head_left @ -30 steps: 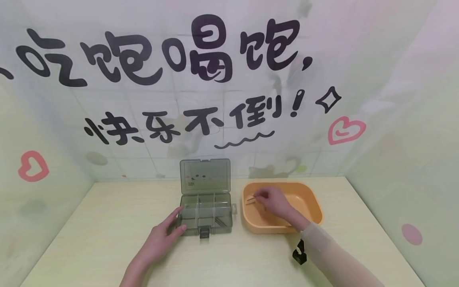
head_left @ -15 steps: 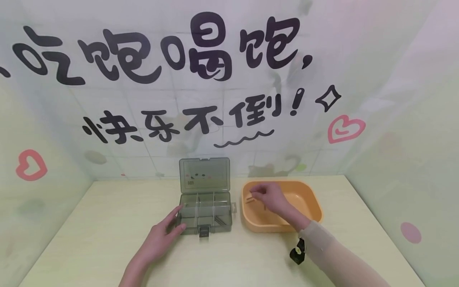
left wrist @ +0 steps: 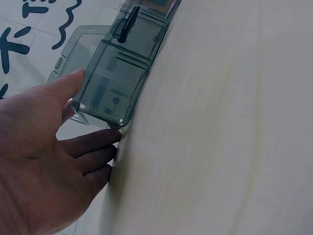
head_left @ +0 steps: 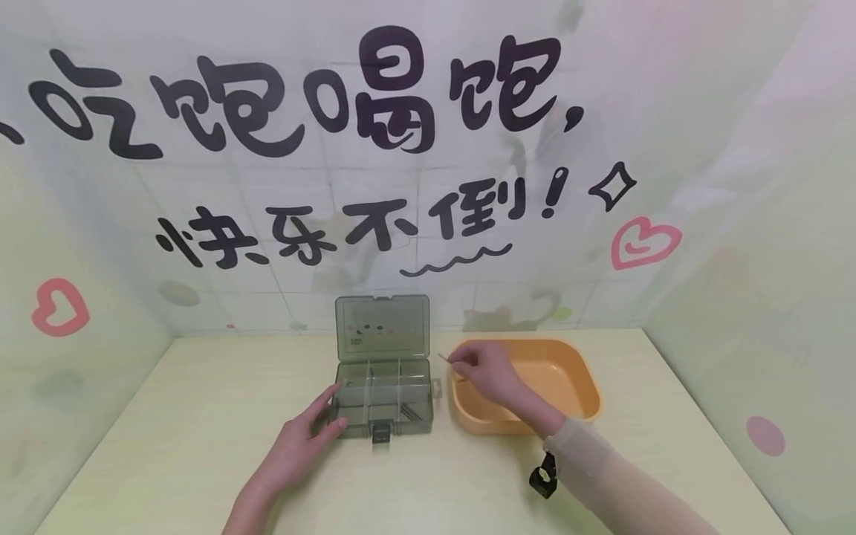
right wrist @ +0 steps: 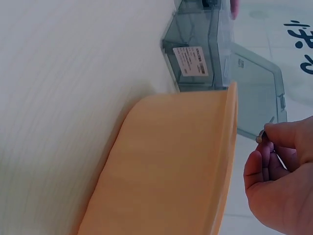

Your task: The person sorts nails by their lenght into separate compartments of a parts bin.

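Observation:
A grey translucent compartment box (head_left: 414, 429) stands on the table with its lid (head_left: 383, 327) raised. Several thin dark metal pins (head_left: 410, 412) lie in its front right compartment. My left hand (head_left: 297, 442) touches the left end of the box, thumb at the front corner, index finger stretched farther back. At the left rim of the orange tray (head_left: 562, 379), my right hand (head_left: 488, 371) pinches a thin nail-like metal pin (right wrist: 259, 139) between thumb and fingertips. The pin's thin end points left toward the box. Another pin (head_left: 461, 380) shows in the tray, partly hidden by this hand.
The light wood table (head_left: 234, 386) runs back to a printed wall sheet (head_left: 381, 186) with large dark characters. Sheets also rise along the left and right sides. A black device (head_left: 543, 477) hangs at the right wrist, by the sleeve (head_left: 588, 461). The box's front latch (head_left: 380, 432) hangs down.
My right hand has come up and left from inside the tray to above its left rim, with a pin in its fingers. The left hand and box have stayed in place.

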A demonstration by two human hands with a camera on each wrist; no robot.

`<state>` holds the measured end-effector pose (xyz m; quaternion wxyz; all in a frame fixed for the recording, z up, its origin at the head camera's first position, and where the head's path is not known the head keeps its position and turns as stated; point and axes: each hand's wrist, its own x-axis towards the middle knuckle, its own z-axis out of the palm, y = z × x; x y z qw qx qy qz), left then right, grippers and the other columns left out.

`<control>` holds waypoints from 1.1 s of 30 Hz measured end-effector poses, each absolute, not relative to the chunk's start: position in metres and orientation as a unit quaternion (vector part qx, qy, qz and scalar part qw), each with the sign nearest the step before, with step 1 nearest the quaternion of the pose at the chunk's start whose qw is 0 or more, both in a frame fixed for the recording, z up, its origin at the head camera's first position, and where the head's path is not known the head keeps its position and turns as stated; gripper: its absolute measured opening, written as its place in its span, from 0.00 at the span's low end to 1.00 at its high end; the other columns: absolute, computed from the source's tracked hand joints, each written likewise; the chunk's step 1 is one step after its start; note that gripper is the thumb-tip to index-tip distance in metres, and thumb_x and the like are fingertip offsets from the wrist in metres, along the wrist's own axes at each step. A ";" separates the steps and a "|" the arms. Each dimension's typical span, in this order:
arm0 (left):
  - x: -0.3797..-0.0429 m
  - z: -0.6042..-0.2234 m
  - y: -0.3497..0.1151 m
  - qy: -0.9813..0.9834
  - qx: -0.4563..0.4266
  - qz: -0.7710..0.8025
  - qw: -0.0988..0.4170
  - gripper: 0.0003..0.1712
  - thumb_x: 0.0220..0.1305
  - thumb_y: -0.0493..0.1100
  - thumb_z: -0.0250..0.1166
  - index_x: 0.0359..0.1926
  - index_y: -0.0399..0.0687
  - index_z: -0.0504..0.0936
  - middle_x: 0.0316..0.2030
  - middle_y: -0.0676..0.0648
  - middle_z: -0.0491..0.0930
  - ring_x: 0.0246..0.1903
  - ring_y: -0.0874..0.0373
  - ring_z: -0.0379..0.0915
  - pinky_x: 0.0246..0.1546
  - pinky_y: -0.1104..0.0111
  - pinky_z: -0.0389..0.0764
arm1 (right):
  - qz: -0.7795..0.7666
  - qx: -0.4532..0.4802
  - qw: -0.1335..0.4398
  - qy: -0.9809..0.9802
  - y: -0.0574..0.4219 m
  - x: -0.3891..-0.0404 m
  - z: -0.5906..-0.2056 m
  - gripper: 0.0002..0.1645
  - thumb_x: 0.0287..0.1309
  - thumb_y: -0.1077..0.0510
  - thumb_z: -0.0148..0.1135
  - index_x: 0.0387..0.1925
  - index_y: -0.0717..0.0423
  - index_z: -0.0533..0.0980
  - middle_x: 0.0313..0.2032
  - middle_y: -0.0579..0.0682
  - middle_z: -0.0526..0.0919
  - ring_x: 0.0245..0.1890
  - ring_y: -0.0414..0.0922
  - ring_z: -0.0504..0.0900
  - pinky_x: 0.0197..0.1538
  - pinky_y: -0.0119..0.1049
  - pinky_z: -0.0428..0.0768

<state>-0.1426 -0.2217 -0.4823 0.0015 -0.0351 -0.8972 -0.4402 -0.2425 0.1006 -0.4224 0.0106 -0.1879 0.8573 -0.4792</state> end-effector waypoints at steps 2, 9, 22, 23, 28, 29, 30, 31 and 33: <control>-0.142 -0.482 -0.222 -0.898 -0.035 -0.439 0.001 0.39 0.75 0.55 0.62 0.80 0.54 0.60 0.67 0.26 0.68 0.68 0.30 0.62 0.67 0.37 0.63 | -0.467 -0.187 0.012 0.864 0.095 -0.241 -0.421 0.06 0.62 0.70 0.66 0.40 0.67 0.85 0.36 0.56 0.88 0.32 0.48 0.86 0.35 0.36 0.85; -0.142 -0.483 -0.222 -0.897 -0.033 -0.441 0.001 0.39 0.75 0.55 0.62 0.80 0.55 0.60 0.67 0.26 0.68 0.69 0.30 0.62 0.68 0.37 0.63 | -0.424 -0.224 0.021 0.877 0.079 -0.236 -0.420 0.07 0.64 0.69 0.65 0.42 0.65 0.86 0.39 0.55 0.89 0.37 0.45 0.85 0.42 0.37 0.85; -0.143 -0.482 -0.220 -0.894 -0.029 -0.447 -0.003 0.39 0.75 0.53 0.63 0.80 0.55 0.59 0.67 0.26 0.68 0.69 0.31 0.62 0.68 0.38 0.63 | -0.368 -0.287 0.030 0.884 0.057 -0.227 -0.426 0.08 0.63 0.73 0.62 0.40 0.66 0.85 0.39 0.56 0.88 0.36 0.46 0.84 0.39 0.33 0.84; -0.143 -0.481 -0.220 -0.894 -0.030 -0.447 -0.003 0.38 0.75 0.52 0.63 0.80 0.55 0.59 0.67 0.26 0.68 0.69 0.30 0.62 0.68 0.38 0.63 | -0.366 -0.286 0.032 0.885 0.056 -0.226 -0.426 0.08 0.63 0.73 0.62 0.41 0.66 0.85 0.40 0.56 0.88 0.35 0.45 0.83 0.38 0.32 0.83; -0.141 -0.480 -0.220 -0.896 -0.032 -0.443 0.002 0.39 0.75 0.54 0.62 0.80 0.54 0.59 0.67 0.26 0.69 0.68 0.29 0.62 0.68 0.37 0.62 | -0.363 -0.288 0.031 0.885 0.052 -0.224 -0.428 0.09 0.62 0.74 0.62 0.40 0.68 0.85 0.38 0.57 0.88 0.29 0.42 0.78 0.31 0.30 0.79; -0.142 -0.480 -0.220 -0.897 -0.032 -0.442 0.003 0.39 0.75 0.54 0.62 0.80 0.54 0.59 0.67 0.26 0.69 0.68 0.29 0.62 0.68 0.37 0.62 | -0.363 -0.288 0.029 0.886 0.052 -0.224 -0.428 0.09 0.61 0.74 0.62 0.40 0.68 0.85 0.38 0.57 0.88 0.29 0.41 0.78 0.31 0.30 0.79; -0.142 -0.481 -0.220 -0.897 -0.032 -0.440 0.003 0.39 0.75 0.54 0.62 0.80 0.54 0.59 0.67 0.26 0.69 0.68 0.29 0.62 0.68 0.37 0.62 | -0.362 -0.288 0.027 0.886 0.051 -0.224 -0.428 0.09 0.61 0.74 0.62 0.40 0.68 0.85 0.38 0.57 0.88 0.29 0.41 0.78 0.31 0.30 0.79; -0.142 -0.480 -0.221 -0.897 -0.032 -0.440 0.002 0.39 0.75 0.54 0.62 0.80 0.54 0.59 0.67 0.26 0.68 0.69 0.29 0.62 0.68 0.36 0.61 | -0.361 -0.287 0.026 0.887 0.051 -0.224 -0.429 0.09 0.61 0.74 0.62 0.40 0.68 0.85 0.38 0.57 0.88 0.29 0.41 0.78 0.32 0.30 0.80; -0.142 -0.480 -0.221 -0.898 -0.032 -0.439 0.002 0.39 0.75 0.54 0.62 0.80 0.54 0.59 0.67 0.26 0.68 0.69 0.29 0.61 0.68 0.37 0.61 | -0.359 -0.286 0.024 0.888 0.050 -0.223 -0.429 0.09 0.61 0.74 0.62 0.40 0.68 0.85 0.38 0.57 0.88 0.31 0.42 0.80 0.34 0.31 0.81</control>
